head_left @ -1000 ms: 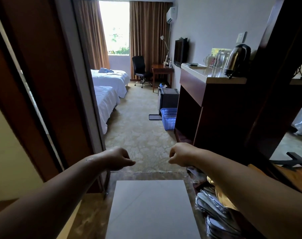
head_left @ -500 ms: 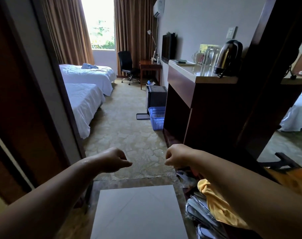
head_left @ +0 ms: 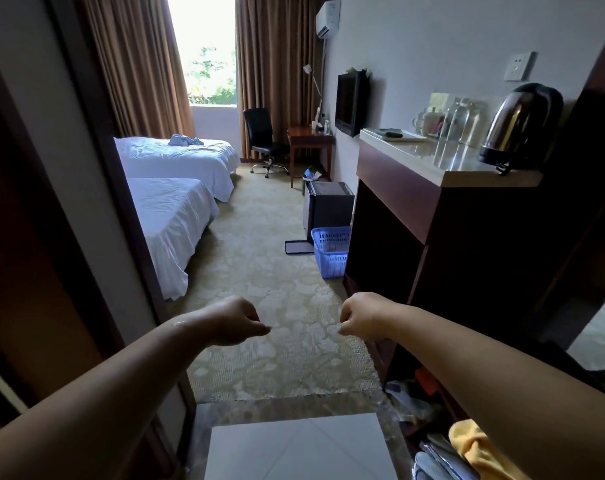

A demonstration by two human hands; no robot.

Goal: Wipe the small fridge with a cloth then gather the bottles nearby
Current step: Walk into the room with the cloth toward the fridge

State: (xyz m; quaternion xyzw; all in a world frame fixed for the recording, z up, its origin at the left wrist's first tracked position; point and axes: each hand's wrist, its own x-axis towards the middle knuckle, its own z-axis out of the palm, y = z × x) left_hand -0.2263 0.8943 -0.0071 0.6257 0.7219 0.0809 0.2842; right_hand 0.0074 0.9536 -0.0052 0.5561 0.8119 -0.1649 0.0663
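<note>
Head view: the person has come further through the doorway than a second ago, and the small fridge (head_left: 328, 206) looks nearer, on the carpet just behind the blue basket (head_left: 330, 251).
Hands: left hand (head_left: 235, 320) and right hand (head_left: 363, 317) stay clenched, with nothing visible in either.
Meaning: probably only the approach; wiping has not begun.
Bottles (head_left: 462, 121): on the counter beside the kettle (head_left: 521, 126), blurred, count unclear.
Cut off: yellow cloth (head_left: 467, 441) at the lower right, partly behind the arm; the white surface (head_left: 294, 448) is unidentifiable.
</note>
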